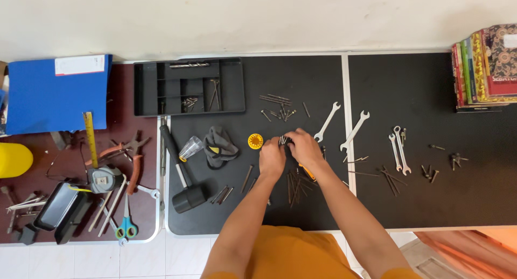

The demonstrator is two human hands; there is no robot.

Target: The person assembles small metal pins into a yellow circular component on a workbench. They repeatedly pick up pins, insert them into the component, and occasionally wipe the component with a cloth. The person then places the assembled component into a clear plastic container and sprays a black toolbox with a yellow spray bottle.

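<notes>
Both of my hands meet over the middle of the black table [312, 85]. My left hand [272, 159] pinches a small bunch of nails [282, 140], their tips sticking up past my fingers. My right hand [305, 147] closes in on the same bunch from the right and covers a dark object with an orange part [308, 173] under my wrist. More loose nails [297, 186] lie on the mat below my hands. A small yellow round part [255, 141] sits just left of my left hand.
A black compartment tray [188, 88] stands at the back left. A rubber mallet [186, 190], clear cup [191, 147] and dark glove [219, 147] lie left. Two wrenches [344, 125] lie right, smaller wrenches [398, 150] and screws [431, 171] farther right. Tape measure [102, 177], pliers, scissors [126, 225] at far left.
</notes>
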